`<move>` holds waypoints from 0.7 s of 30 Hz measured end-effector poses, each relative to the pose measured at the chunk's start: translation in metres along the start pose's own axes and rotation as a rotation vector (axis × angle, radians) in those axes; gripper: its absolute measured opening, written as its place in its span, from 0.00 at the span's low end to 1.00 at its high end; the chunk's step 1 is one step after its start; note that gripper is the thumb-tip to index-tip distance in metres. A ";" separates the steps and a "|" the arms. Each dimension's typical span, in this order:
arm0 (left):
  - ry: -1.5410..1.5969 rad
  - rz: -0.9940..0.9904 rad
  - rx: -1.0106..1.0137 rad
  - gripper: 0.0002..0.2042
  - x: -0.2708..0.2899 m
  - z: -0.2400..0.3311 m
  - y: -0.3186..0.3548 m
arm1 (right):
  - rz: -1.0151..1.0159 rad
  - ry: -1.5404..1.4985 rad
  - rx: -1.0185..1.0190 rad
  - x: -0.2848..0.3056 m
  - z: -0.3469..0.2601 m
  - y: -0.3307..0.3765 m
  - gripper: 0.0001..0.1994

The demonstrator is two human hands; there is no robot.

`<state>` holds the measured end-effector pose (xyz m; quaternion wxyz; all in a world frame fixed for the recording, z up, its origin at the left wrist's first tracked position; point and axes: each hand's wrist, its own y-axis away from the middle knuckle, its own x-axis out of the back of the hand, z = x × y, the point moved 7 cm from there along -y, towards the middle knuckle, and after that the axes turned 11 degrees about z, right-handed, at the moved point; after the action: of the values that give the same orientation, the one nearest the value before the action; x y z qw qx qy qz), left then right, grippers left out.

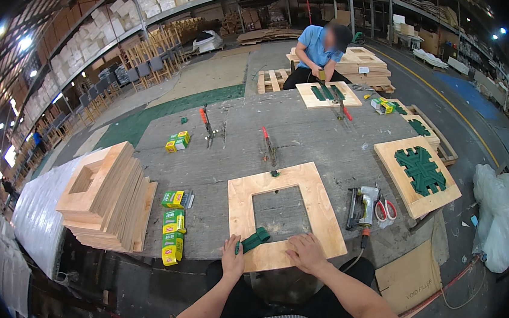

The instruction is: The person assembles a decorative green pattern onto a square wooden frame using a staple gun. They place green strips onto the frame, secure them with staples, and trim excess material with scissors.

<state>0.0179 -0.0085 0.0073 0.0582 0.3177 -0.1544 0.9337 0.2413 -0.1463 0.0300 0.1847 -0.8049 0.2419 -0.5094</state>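
Green webbing strap (pixel 255 239) lies across the near rail of the plywood frame (pixel 286 215), just right of the left hand (pixel 232 259), which seems to pinch its end. The right hand (pixel 305 252) presses flat, holding nothing. Keep the strap taut and square before fastening.

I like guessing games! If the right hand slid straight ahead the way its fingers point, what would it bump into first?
Probably the green strap: the right hand lies flat on the wooden frame, fingers pointing up-left toward the strap's end and the frame's square opening.
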 end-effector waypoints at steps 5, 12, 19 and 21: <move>0.171 -0.069 -0.063 0.21 -0.001 0.022 0.000 | -0.055 -0.060 0.014 0.004 0.011 -0.003 0.21; 0.844 -0.507 0.173 0.28 0.009 0.124 -0.021 | 0.039 -0.530 -0.391 0.031 0.013 -0.023 0.24; 0.973 -0.720 0.191 0.29 0.024 0.182 -0.022 | -0.034 -0.730 -0.389 0.046 -0.047 -0.053 0.19; 1.078 -0.639 0.216 0.30 0.039 0.192 -0.030 | -0.155 -0.715 -0.502 0.035 -0.042 -0.036 0.16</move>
<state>0.1037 -0.0417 0.1828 0.3710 -0.1625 0.0939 0.9095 0.2233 -0.1390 0.0928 0.0169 -0.9662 0.2178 -0.1366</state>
